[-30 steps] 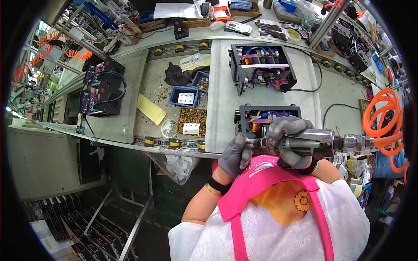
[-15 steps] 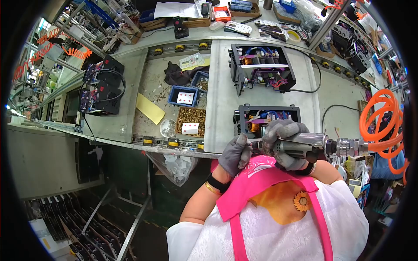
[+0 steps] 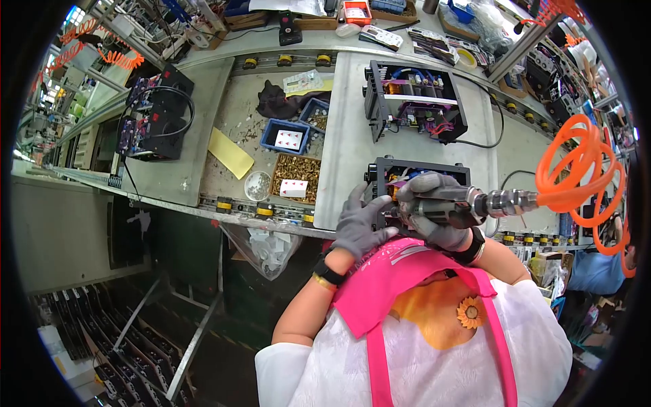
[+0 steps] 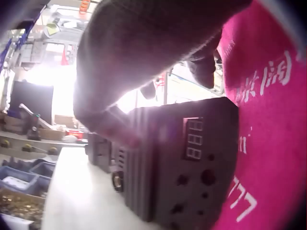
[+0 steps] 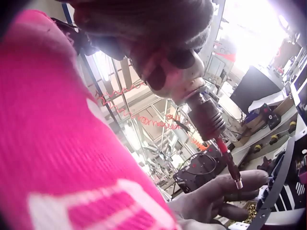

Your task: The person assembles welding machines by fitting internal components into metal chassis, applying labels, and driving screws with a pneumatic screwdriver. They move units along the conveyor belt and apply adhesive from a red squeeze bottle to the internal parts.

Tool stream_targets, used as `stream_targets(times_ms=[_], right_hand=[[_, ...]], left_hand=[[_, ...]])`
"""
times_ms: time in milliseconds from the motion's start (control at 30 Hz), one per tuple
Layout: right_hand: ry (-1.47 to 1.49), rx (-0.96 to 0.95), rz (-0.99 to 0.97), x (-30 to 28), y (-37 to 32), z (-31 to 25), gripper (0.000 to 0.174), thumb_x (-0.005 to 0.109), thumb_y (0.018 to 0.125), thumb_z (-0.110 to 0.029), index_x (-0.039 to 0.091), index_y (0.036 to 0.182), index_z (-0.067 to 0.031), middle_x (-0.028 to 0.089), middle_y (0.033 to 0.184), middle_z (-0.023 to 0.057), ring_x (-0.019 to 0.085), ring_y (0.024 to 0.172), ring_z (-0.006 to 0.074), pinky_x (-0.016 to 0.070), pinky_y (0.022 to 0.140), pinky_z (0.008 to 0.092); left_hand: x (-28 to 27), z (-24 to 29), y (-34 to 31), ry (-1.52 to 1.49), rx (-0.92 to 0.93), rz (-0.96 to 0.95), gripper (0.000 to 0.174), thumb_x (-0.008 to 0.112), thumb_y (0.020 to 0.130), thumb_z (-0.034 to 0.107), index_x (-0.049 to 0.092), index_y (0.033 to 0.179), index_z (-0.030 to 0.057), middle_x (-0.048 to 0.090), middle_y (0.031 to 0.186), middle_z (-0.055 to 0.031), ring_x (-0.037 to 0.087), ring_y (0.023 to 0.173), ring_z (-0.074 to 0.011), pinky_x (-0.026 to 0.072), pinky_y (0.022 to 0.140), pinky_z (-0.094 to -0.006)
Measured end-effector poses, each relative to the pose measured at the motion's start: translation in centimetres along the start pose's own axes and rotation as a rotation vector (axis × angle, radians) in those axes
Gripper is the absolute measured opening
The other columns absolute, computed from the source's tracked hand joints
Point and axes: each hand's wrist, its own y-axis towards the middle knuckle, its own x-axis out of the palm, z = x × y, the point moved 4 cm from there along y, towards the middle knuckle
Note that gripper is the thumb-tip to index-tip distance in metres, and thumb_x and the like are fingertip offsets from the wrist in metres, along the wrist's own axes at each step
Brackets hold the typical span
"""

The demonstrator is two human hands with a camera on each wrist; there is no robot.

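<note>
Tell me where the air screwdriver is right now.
In the head view the air screwdriver sits right of centre, gripped in the right hand over the near open black unit, with the orange coiled hose running off to its right.

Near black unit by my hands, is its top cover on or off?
Off. The head view shows the near black unit open at the top, with an orange coil exposed inside its casing.
</note>
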Motion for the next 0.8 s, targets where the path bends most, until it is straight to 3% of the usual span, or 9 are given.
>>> stream_targets(times_ms=[33,100,233,400,533,733,800], right_hand=[[0.006,0.024,0.004,0.1,0.0,0.2,0.043,0.061,0.076,0.008,0.049,0.116,-0.0024,0.062,0.109,0.0114,0.061,0.101,0.0166,0.0499,0.086,0.0294],[0.104,0.096,-0.021,-0.1,-0.2,0.9,0.044,0.061,0.076,0.008,0.049,0.116,-0.0021,0.062,0.111,0.0116,0.061,0.099,0.0156,0.0497,0.086,0.0288],[0.031,0.075,-0.032,-0.3,0.1,1.3,0.044,0.06,0.075,0.008,0.048,0.116,-0.002,0.062,0.111,0.0118,0.061,0.096,0.0143,0.0495,0.085,0.0279],[-0.123,0.003,-0.039,0.2,0.5,1.0,0.044,0.058,0.075,0.009,0.048,0.116,-0.0019,0.062,0.109,0.0118,0.061,0.097,0.0136,0.0498,0.084,0.027],[-0.084,0.054,-0.029,0.2,0.6,1.5,0.041,0.057,0.075,0.01,0.05,0.113,-0.0015,0.063,0.107,0.0112,0.062,0.096,0.0134,0.0508,0.082,0.0261],[-0.124,0.062,-0.019,0.9,1.2,1.8,0.037,0.058,0.074,0.011,0.052,0.108,-0.001,0.064,0.1,0.009,0.063,0.089,0.0117,0.0518,0.077,0.0242],[-0.175,0.089,0.047,1.5,1.3,2.1,0.036,0.059,0.073,0.01,0.052,0.106,-0.0009,0.064,0.096,0.0079,0.063,0.088,0.0109,0.0518,0.077,0.0238]], left_hand=[[0.4,0.2,0.3,0.04,0.008,0.042,0.052,0.079,0.063,0.028,0.062,0.112,0.0219,0.038,0.132,-0.0163,0.042,0.118,-0.0369,0.0427,0.096,-0.041],[1.0,0.3,0.7,0.024,-0.005,0.085,0.044,0.077,0.064,0.021,0.063,0.105,0.0201,0.039,0.131,-0.0165,0.043,0.117,-0.0368,0.0435,0.095,-0.041],[1.1,0.5,1.1,-0.014,0.009,0.135,0.03,0.072,0.064,0.012,0.065,0.092,0.0164,0.041,0.129,-0.0169,0.044,0.115,-0.0366,0.0448,0.093,-0.0407],[1.4,-0.1,1.1,-0.02,0.022,0.147,0.027,0.072,0.064,0.012,0.065,0.089,0.015,0.042,0.125,-0.0173,0.048,0.112,-0.0365,0.0461,0.091,-0.0402],[1.7,-0.3,1.1,-0.143,-0.018,0.13,0.027,0.072,0.063,0.011,0.065,0.089,0.0139,0.043,0.124,-0.0176,0.053,0.105,-0.0354,0.0481,0.088,-0.0391],[2.2,-0.8,1.0,-0.061,0.029,0.159,0.031,0.073,0.063,0.009,0.067,0.094,0.0145,0.043,0.124,-0.0168,0.057,0.102,-0.0338,0.0493,0.087,-0.0372],[3.1,-1.5,1.0,-0.273,-0.064,0.148,0.036,0.073,0.063,0.009,0.068,0.098,0.0163,0.044,0.124,-0.0154,0.056,0.103,-0.0327,0.049,0.088,-0.0368]])
